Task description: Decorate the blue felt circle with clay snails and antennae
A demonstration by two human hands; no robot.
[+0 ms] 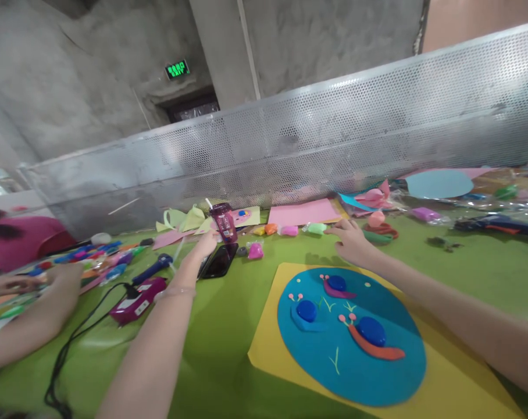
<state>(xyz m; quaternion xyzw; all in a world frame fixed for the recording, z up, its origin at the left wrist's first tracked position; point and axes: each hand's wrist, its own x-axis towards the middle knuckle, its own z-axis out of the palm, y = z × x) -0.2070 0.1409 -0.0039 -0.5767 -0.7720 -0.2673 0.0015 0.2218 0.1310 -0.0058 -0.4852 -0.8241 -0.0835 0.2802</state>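
Note:
My right hand [355,243] reaches over the far side of the table, fingers stretched out and apart. Its fingertips are close to a pack of light green clay [315,228]; I cannot tell whether they touch. My left hand [205,244] is beside a dark purple cup [224,222] with a straw, just behind a black phone [220,261]. The left fingers are blurred and partly hidden, so a grip on the cup is not clear. In front of me lies a yellow sheet [268,326] bearing a blue paper circle [307,366] with clay snails on it.
A magenta power strip [138,299] with a black cable sits left of my left arm, near a dark blue glue gun [153,269]. Another person's arm [41,320] works among coloured clay pieces at far left. Pink paper [305,211] lies before the perforated metal barrier [264,151].

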